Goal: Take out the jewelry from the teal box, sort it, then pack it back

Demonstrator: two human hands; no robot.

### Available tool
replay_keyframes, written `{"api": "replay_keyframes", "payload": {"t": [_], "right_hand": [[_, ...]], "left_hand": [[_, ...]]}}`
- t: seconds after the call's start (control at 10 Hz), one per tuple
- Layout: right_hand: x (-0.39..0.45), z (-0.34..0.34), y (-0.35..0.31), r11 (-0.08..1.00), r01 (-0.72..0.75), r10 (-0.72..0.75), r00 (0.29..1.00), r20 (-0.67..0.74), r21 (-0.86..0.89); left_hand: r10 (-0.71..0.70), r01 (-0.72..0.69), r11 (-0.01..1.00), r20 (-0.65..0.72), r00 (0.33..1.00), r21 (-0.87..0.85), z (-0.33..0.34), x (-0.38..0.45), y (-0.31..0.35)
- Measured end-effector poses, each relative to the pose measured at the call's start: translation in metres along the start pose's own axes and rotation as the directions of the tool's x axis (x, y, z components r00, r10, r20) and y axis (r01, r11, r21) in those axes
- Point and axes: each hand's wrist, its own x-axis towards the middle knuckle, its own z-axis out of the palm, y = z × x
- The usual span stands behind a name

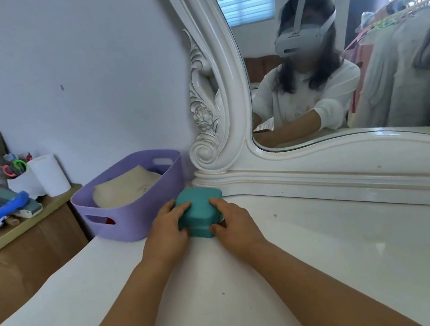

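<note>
Two bare forearms reach forward over the white desk (334, 256), and the hands meet on the teal box (198, 212). The left hand (166, 231) grips its left side, fingers curled over the lid and thumb at the front lower edge; the right hand (234, 224) clasps the right side the same way. The box sits closed on the desk, so its contents are hidden. Just behind and to the left, touching or nearly touching it, stands a purple basket (138, 216) holding a beige cloth-like bundle (125, 188), with something red glimpsed through the handle slot, too little to identify. Beyond rises an ornate white mirror (227, 83). Far left, a lower wooden cabinet (25, 247) carries a white cup of scissors (19, 178), a paper roll (49, 175) and blurred clutter cut off by the frame edge
</note>
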Motion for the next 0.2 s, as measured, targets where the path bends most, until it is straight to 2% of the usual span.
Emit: {"api": "replay_keyframes", "payload": {"t": [0.1,0.2], "right_hand": [[-0.005,-0.004,-0.002,0.999,-0.022,0.021,1.0,0.017,0.039],[-0.02,-0.019,-0.007,0.997,-0.038,0.04,0.999,-0.024,0.068]], "left_hand": [[-0.015,0.015,1.0,0.045,0.999,-0.005,-0.002,-0.002,0.0],[-0.045,0.046,0.999,-0.054,0.998,0.018,-0.004,-0.012,0.008]]}}
